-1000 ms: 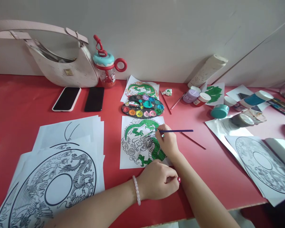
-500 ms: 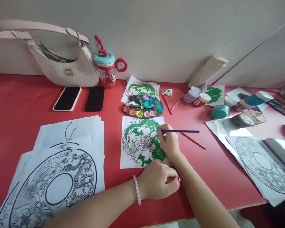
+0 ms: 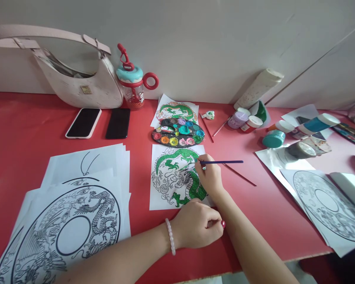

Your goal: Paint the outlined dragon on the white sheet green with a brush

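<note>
My right hand [image 3: 208, 175] is closed in a pinch around a paintbrush [image 3: 225, 162] with a dark blue handle. The brush lies nearly level, its tip over the dragon drawing [image 3: 162, 173], a sheet partly painted green. Below it my left hand [image 3: 198, 224] is curled shut beside my right forearm, at the sheet's lower edge; a red fingernail shows, and no object is visible in it. Just behind the drawing sits a paint palette [image 3: 177, 141] with several colours in its wells. It partly covers another sheet with a green and orange dragon [image 3: 177, 110].
Printed sheets [image 3: 73, 234] lie at left, below two phones [image 3: 84, 123]. A white handbag [image 3: 85, 92] and a drink cup [image 3: 133, 86] stand by the wall. Thin brushes [image 3: 239, 174], paint jars [image 3: 273, 139] and more drawings [image 3: 328, 201] spread to the right.
The paintbrush in my right hand has shifted slightly left. The green-painted paper behind the jars at right has curled upward. My left hand stays in place.
</note>
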`<state>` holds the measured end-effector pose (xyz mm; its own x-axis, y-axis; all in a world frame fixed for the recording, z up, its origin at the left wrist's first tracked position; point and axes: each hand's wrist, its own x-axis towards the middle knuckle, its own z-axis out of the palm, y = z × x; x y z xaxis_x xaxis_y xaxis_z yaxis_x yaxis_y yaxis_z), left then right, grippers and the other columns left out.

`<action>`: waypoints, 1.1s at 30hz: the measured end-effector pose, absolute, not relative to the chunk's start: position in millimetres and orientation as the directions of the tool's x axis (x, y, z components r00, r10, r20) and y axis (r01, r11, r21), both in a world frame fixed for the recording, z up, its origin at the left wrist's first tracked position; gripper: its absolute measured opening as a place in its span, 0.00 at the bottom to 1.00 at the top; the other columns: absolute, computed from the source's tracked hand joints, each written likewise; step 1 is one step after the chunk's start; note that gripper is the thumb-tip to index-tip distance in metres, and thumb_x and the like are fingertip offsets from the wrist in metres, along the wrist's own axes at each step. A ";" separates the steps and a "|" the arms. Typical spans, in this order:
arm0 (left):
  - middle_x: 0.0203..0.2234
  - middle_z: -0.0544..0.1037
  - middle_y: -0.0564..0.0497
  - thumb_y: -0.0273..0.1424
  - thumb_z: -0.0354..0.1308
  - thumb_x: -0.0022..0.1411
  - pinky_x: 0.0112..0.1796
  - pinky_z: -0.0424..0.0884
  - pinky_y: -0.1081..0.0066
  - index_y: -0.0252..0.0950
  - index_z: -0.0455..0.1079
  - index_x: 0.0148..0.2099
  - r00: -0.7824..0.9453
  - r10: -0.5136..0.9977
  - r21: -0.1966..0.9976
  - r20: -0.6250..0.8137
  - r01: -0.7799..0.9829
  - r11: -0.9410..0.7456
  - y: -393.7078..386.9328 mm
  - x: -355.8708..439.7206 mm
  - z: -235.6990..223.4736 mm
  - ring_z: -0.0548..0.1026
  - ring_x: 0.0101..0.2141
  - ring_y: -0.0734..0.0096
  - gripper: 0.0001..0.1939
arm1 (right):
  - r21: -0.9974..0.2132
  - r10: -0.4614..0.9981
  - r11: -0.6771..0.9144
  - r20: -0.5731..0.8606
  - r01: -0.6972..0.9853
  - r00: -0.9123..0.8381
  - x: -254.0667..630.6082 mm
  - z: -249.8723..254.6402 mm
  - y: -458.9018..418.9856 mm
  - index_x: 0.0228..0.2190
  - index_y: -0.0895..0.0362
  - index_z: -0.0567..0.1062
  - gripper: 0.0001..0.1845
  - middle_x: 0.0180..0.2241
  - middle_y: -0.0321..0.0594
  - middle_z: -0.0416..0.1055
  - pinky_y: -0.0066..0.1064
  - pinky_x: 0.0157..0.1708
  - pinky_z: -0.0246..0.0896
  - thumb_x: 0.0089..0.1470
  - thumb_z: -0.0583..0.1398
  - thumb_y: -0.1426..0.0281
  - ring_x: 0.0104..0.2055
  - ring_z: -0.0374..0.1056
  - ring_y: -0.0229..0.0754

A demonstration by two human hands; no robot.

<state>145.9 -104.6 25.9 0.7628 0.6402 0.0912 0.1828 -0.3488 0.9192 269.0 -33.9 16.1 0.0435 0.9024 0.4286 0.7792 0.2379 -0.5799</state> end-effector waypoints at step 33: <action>0.12 0.53 0.60 0.25 0.49 0.56 0.33 0.54 0.72 0.34 0.49 0.19 0.746 0.663 0.931 0.068 0.191 -0.310 -105.1 147.1 23.6 0.52 0.18 0.80 0.15 | -0.638 0.914 0.229 0.401 0.736 0.064 268.6 14.6 -35.8 0.27 0.55 0.64 0.08 0.22 0.35 0.62 0.25 0.23 0.52 0.54 0.50 0.66 0.21 0.56 0.34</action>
